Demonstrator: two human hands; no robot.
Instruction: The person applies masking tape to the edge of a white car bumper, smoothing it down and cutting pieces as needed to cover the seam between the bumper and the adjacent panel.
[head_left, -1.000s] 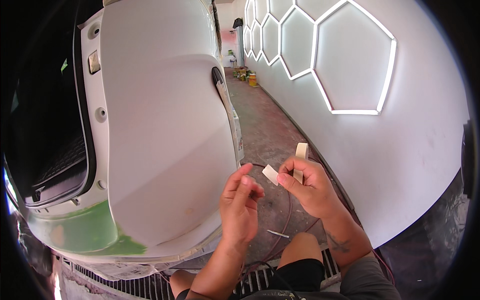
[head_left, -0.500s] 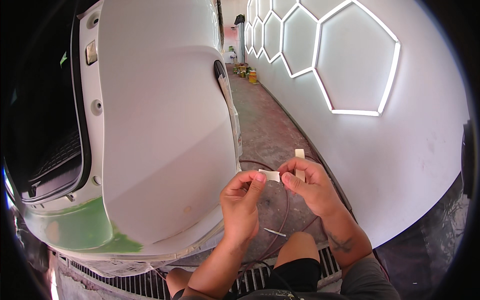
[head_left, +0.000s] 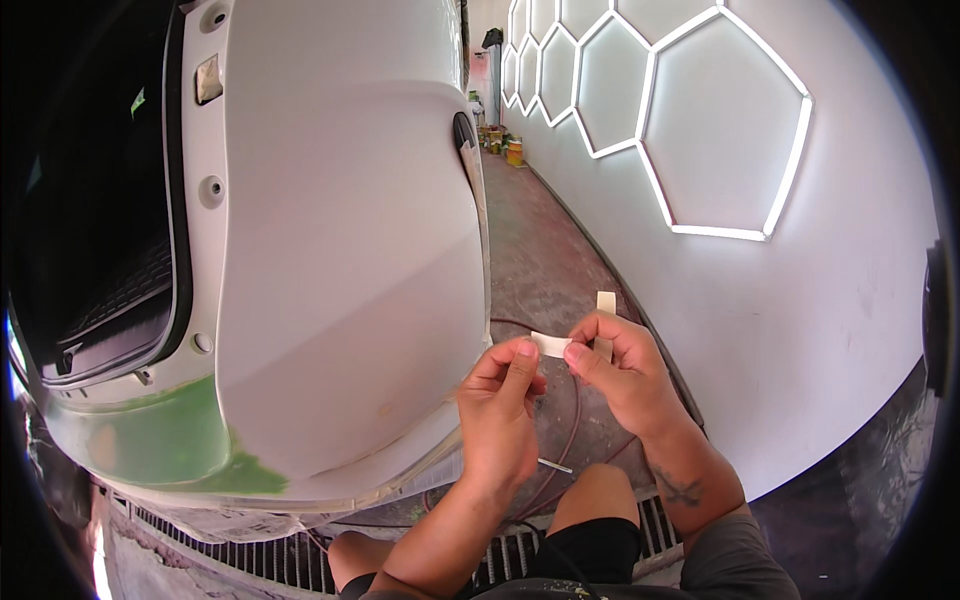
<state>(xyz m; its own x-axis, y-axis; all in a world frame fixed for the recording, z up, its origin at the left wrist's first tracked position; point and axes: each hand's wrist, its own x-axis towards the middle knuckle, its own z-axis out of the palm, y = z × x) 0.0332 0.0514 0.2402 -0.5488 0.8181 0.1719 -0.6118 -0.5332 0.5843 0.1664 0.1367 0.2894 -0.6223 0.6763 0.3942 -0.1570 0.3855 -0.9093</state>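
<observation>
A short cream strip, looking like masking tape, (head_left: 551, 345) is stretched between my two hands. My left hand (head_left: 500, 405) pinches its left end between thumb and fingers. At its right end, my right hand (head_left: 622, 378) grips it with thumb and forefinger. A second cream piece (head_left: 606, 301) sticks up behind the right fingers, its lower part partly hidden by them. Left of my hands stands a white car body (head_left: 340, 230). Its lower corner has a sanded-looking green patch (head_left: 160, 447).
Masking film (head_left: 250, 522) hangs along the car's lower edge. A dark red hose (head_left: 577, 410) and a thin pale stick (head_left: 556, 466) lie on the floor below my hands. Metal grating (head_left: 290, 572) runs near my legs. Hexagonal light tubes (head_left: 720, 234) cover the right wall; cans (head_left: 514, 152) stand far back.
My right thumb and forefinger have come onto the strip's right end, which was free beside them. My left hand has shifted slightly right. The view has turned a little left.
</observation>
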